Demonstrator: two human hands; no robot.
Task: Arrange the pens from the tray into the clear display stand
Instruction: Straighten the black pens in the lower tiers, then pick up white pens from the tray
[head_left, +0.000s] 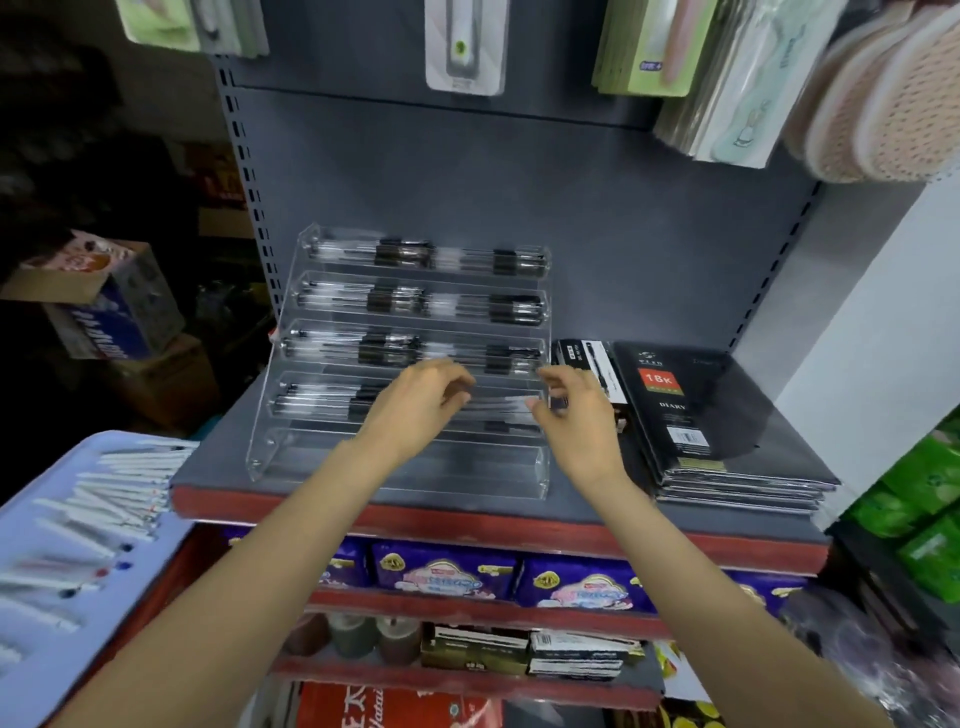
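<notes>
Pens (498, 402) held between both hands at clear display stand (291, 332).

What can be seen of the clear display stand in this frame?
The clear display stand looks like transparent acrylic, with five stepped tiers rising toward the grey back panel. It sits on the grey shelf, left of a stack of black diaries. The top three tiers hold pens lying sideways; the fourth is filled on its left; the bottom tier looks empty. The left hand and right hand hover at the fourth tier; motion blur hides any contact.
</notes>
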